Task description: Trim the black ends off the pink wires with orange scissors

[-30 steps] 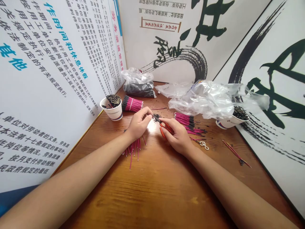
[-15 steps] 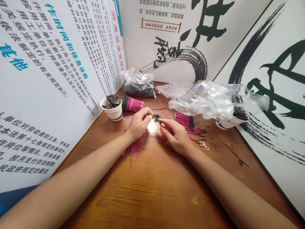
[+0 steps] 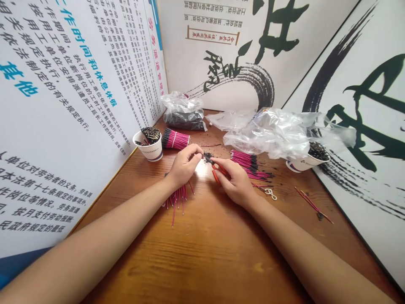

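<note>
My right hand is closed on red-handled pliers or cutters, whose dark jaws point left toward my left fingertips. My left hand is closed in a pinch close to those jaws; what it grips is too small to make out. Small black scraps lie on the table just behind the jaws. Loose red wires stick out from below my left hand and wrist. A tied bundle of red and black wires lies behind my left hand. More red and black wires lie beyond my right hand.
A paper cup of black pieces stands at the left, another cup at the right. Plastic bags lie at the back. A white-handled tool and a few wires rest at the right. Printed panels surround the wooden table.
</note>
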Action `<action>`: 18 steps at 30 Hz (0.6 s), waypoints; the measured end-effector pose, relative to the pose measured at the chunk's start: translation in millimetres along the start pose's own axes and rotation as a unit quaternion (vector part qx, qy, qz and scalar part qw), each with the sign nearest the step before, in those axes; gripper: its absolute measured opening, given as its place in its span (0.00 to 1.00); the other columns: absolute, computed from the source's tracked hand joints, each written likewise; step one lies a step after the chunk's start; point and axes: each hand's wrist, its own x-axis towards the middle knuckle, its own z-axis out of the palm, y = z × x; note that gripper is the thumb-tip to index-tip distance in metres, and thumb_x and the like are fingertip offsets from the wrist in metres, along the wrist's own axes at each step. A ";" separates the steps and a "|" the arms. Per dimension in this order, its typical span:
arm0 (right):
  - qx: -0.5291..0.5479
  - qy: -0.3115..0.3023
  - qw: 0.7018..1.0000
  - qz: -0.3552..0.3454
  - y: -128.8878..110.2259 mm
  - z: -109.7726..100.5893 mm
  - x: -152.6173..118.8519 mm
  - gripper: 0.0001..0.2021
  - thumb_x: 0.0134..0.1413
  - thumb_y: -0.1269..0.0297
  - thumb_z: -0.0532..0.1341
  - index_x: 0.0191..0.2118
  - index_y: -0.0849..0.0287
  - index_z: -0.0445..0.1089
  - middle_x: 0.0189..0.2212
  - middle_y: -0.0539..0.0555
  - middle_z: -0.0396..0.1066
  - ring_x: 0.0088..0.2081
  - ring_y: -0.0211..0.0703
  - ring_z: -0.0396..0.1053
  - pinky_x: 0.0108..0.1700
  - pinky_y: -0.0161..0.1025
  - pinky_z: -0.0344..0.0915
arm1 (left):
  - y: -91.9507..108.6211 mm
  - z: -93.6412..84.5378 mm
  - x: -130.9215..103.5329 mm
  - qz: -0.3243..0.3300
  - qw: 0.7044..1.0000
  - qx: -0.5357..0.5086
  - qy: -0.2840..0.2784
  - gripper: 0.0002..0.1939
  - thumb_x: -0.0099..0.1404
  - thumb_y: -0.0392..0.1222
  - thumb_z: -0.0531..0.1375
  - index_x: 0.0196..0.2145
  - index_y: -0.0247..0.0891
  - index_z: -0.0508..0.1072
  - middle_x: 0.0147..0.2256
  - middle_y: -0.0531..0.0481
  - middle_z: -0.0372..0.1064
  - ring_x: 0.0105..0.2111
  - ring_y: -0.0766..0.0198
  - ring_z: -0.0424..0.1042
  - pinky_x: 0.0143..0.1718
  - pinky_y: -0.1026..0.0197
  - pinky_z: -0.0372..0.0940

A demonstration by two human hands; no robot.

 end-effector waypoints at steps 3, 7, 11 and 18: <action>0.002 0.005 1.000 -0.002 0.3 0.2 -0.1 0.16 0.63 0.65 0.56 0.55 0.54 0.68 0.43 0.55 0.75 0.42 0.47 0.70 0.46 0.44 0.64 | 0.4 0.1 0.0 0.003 1.000 -0.003 -0.001 0.07 0.63 0.37 0.52 0.27 0.36 0.64 0.26 0.53 0.59 0.27 0.66 0.58 0.31 0.62 0.55; -0.009 -0.003 1.000 0.000 0.3 0.0 -0.5 0.16 0.63 0.65 0.56 0.54 0.55 0.69 0.45 0.56 0.75 0.43 0.47 0.70 0.47 0.45 0.63 | 0.6 0.2 -0.1 0.003 1.000 -0.010 -0.003 0.07 0.63 0.38 0.52 0.27 0.36 0.64 0.26 0.54 0.58 0.27 0.66 0.58 0.31 0.62 0.55; -0.016 -0.002 1.000 0.000 0.0 -0.2 -0.8 0.16 0.62 0.66 0.56 0.55 0.55 0.68 0.45 0.55 0.75 0.43 0.47 0.70 0.45 0.44 0.62 | 0.4 0.0 -0.2 -0.003 1.000 -0.008 -0.006 0.07 0.63 0.39 0.52 0.27 0.36 0.64 0.26 0.53 0.59 0.28 0.66 0.58 0.32 0.62 0.55; -0.019 0.000 1.000 0.005 0.6 0.2 -1.1 0.16 0.63 0.65 0.56 0.55 0.53 0.68 0.44 0.55 0.75 0.42 0.47 0.70 0.45 0.44 0.62 | 0.9 -0.7 0.3 -0.005 1.000 -0.001 -0.009 0.07 0.63 0.39 0.52 0.27 0.37 0.63 0.26 0.53 0.58 0.28 0.66 0.58 0.32 0.62 0.55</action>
